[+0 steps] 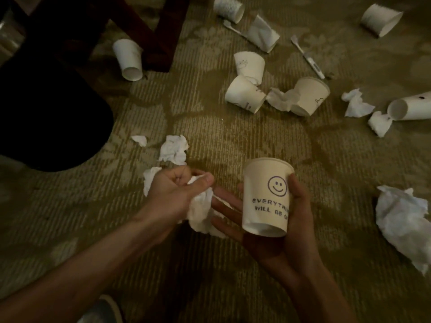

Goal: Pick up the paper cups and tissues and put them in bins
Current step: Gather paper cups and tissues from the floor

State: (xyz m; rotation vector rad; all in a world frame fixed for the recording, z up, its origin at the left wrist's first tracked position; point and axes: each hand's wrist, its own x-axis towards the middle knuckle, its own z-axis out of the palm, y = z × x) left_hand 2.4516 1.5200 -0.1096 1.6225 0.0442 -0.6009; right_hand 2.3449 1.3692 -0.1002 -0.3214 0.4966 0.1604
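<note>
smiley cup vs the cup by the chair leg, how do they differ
The smiley cup is held upright in the right hand; the cup by the chair leg lies on its side on the carpet. The smiley cup shows purple print; the chair-leg cup looks plain. Both are white paper cups.

Smiley paper cup point(265, 199) held upright, crumpled tissue point(200, 212) beside

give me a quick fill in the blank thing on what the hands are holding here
The left hand grips a crumpled ____.
The right hand holds a paper ____.
That item bears a drawn ____ face.
Missing: tissue; cup; smiley.
</note>
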